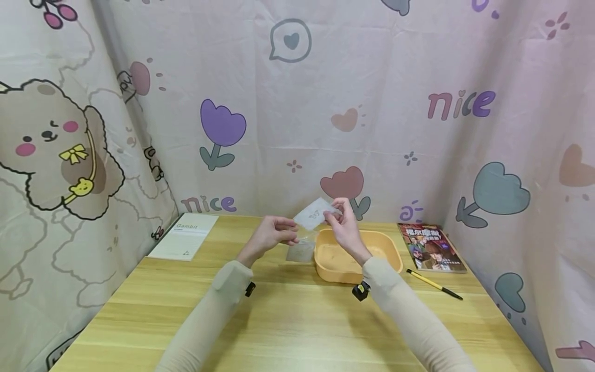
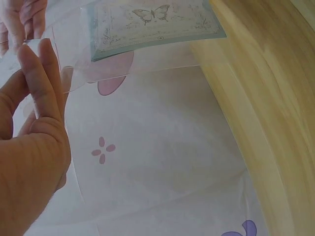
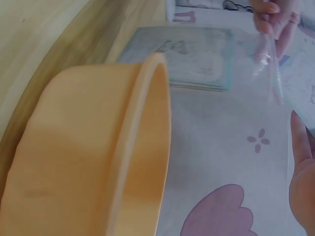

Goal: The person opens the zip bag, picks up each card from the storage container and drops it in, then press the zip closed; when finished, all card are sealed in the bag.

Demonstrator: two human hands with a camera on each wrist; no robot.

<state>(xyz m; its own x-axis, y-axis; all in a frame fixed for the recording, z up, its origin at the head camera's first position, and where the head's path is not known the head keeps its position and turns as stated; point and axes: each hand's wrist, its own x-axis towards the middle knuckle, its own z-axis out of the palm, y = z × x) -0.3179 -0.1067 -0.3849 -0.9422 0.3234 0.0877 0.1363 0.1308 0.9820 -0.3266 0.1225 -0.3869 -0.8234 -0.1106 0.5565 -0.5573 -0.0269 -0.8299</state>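
Note:
My left hand (image 1: 274, 236) pinches the edge of a clear plastic bag (image 1: 301, 251), which hangs between the hands over the table. Inside the bag lies a stack of paper sheets (image 2: 155, 22) with a blue-green border and a butterfly print, plain in the left wrist view. Between its thumb and fingers my right hand (image 1: 345, 227) holds a pale, translucent sheet (image 1: 310, 215) with a small grey print, tilted above the bag. The sheet's left corner comes right to the left fingertips. In the right wrist view, only part of the right hand (image 3: 302, 184) shows at the edge.
An orange plastic tub (image 1: 337, 276) stands under the right forearm. To its right are a yellow and black pen (image 1: 434, 284) and a colourful magazine (image 1: 432, 248). A white notepad (image 1: 183, 237) lies at the back left. A printed curtain (image 1: 279, 103) hangs behind the table.

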